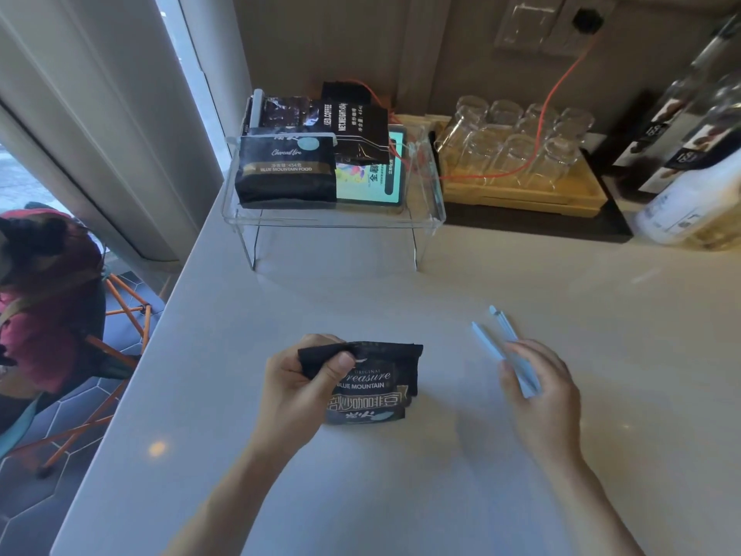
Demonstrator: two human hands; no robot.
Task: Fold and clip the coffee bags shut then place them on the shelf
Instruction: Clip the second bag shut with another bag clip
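A black coffee bag (pixel 373 389) marked "Blue Mountain" stands on the white counter (pixel 361 495) near me. My left hand (pixel 298 381) pinches its folded top at the left corner. My right hand (pixel 541 399) holds a pale blue bag clip (pixel 497 343), open like a V, to the right of the bag and apart from it. On the clear acrylic shelf (pixel 337 226) at the back lie two black coffee bags: one with a white clip (pixel 286 170) in front, one (pixel 355 128) behind it leaning to the right.
A tablet with a lit screen (pixel 371 180) lies on the shelf beside the bags. A wooden tray of upturned glasses (pixel 517 154) sits to the right, crossed by an orange cable (pixel 561 80). Bottles (pixel 689 162) stand far right. A person (pixel 44 298) sits below left.
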